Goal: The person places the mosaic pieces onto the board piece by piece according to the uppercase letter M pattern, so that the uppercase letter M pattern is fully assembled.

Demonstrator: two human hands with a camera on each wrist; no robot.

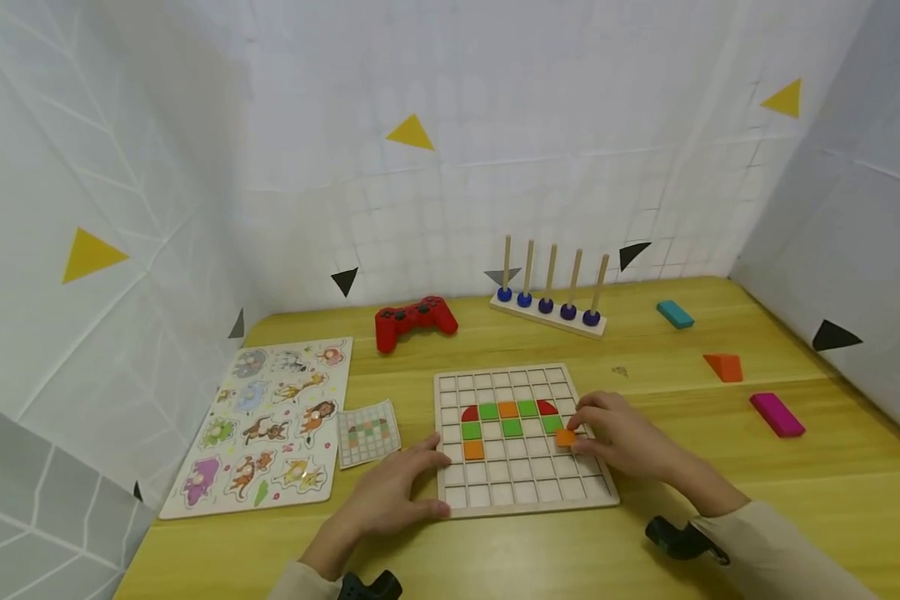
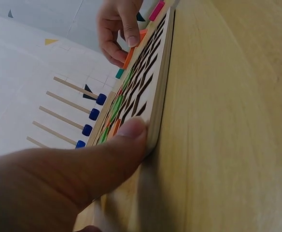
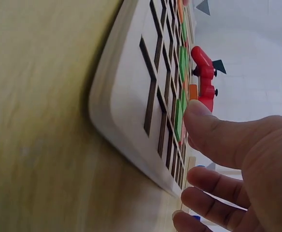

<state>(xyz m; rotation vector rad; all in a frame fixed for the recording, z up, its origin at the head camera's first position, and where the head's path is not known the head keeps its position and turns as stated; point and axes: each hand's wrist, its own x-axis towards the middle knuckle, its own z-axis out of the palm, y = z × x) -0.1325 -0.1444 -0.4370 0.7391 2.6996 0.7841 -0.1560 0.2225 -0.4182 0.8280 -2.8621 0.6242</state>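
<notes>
You are pinching a small orange square tile (image 1: 565, 437) between the thumb and fingertips of your right hand (image 1: 621, 437), holding it down over a cell near the right edge of the pale wooden grid board (image 1: 521, 492). The board is lying flat on the yellow wooden table (image 1: 720, 500), right in front of you. In its upper rows, green, orange and red tiles (image 1: 508, 418) are already sitting in cells, with one more orange tile (image 1: 473, 450) lower on the left side.

Your left hand (image 1: 390, 496) is resting on the table at the board's left edge, fingers loosely extended and pressing against the rim; the left wrist view is showing your thumb (image 2: 126, 140) lying along the board's side. It is not gripping anything.

Just left of the board, a small paper pattern card (image 1: 367, 432) with a coloured grid is lying on the table, and beyond it a wooden animal peg puzzle (image 1: 266, 417) is stretching toward the left wall. Behind the board, a red game controller (image 1: 414, 321) is sitting near the back wall, and beside it a wooden rack with five upright pegs (image 1: 551, 298), each carrying a blue ring at its base. On the right side of the table, well apart from your hands, a teal block (image 1: 675, 314), an orange wedge (image 1: 724, 367) and a magenta block (image 1: 777, 414) are lying separately.
</notes>
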